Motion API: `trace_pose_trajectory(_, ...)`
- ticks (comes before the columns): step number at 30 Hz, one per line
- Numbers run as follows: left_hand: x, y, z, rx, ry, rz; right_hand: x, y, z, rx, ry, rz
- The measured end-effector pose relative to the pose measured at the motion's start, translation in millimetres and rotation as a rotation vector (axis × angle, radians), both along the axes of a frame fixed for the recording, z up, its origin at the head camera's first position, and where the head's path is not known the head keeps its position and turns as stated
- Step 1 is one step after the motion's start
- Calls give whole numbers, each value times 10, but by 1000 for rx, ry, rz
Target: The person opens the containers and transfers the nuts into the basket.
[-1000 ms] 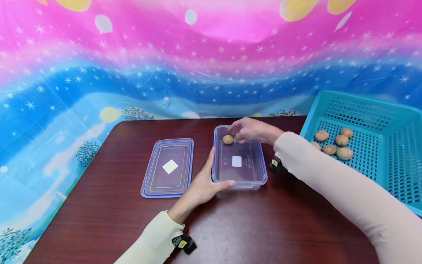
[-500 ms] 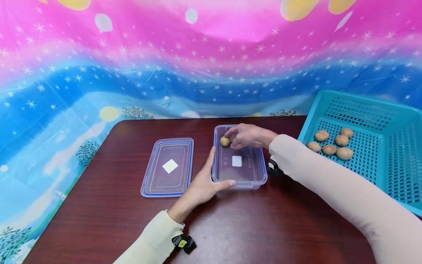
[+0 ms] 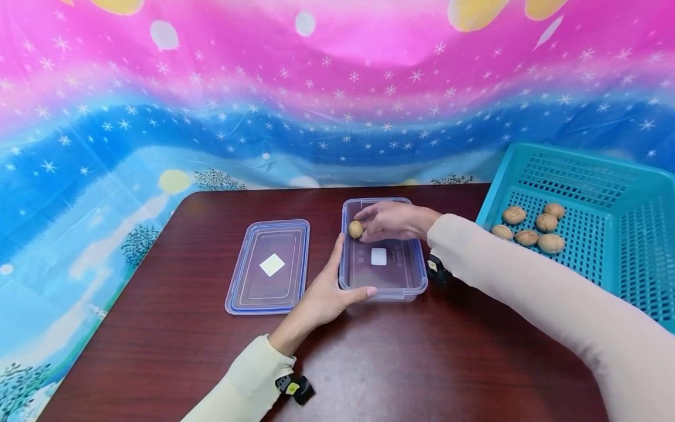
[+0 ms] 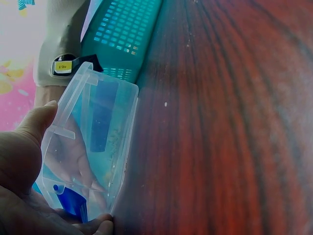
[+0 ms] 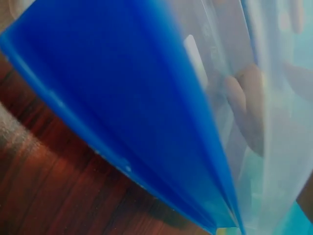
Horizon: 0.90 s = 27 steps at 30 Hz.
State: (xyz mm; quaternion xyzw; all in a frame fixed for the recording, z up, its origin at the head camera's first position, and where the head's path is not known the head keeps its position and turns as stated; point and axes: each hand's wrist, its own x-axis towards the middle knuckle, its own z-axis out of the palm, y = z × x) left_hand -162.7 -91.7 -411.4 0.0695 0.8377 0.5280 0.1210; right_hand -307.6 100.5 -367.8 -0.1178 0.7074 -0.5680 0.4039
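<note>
A clear plastic food container (image 3: 369, 275) with blue side clips stands uncovered on the dark wood table. My left hand (image 3: 327, 293) grips its near left corner, thumb over the front rim and fingers along the left side; the left wrist view also shows the left hand (image 4: 22, 166) around that corner. Inside the container, at the far left, is one walnut (image 3: 355, 229). My right hand (image 3: 392, 220) reaches in over the right rim and pinches the walnut between its fingertips and thumb. Through the wall in the right wrist view, parts of fingers (image 5: 247, 103) show blurred.
The container's lid (image 3: 269, 290), with a blue seal and a white label, lies flat to the left. At the right stands a teal perforated basket (image 3: 596, 205) holding several walnuts (image 3: 546, 223). A patterned cloth (image 3: 295, 117) hangs behind the table (image 3: 401, 363).
My right hand has moved left and slightly toward me inside the container, and the walnut has shifted the same way. The left hand and the container have stayed in place.
</note>
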Motion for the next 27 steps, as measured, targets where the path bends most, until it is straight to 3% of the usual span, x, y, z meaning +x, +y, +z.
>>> trace_pose_trajectory(9, -7, -3, -13, 3, 29, -7, 12, -30, -46, -79, -4, -1)
trace_pose_trajectory(18, -2, -9, -10, 2, 29, -7, 26, -28, -28, -57, 47, -1)
trace_pose_trajectory(27, -1, -7, 0, -21, 13, -1, 28, -5, 20, 15, 112, -88)
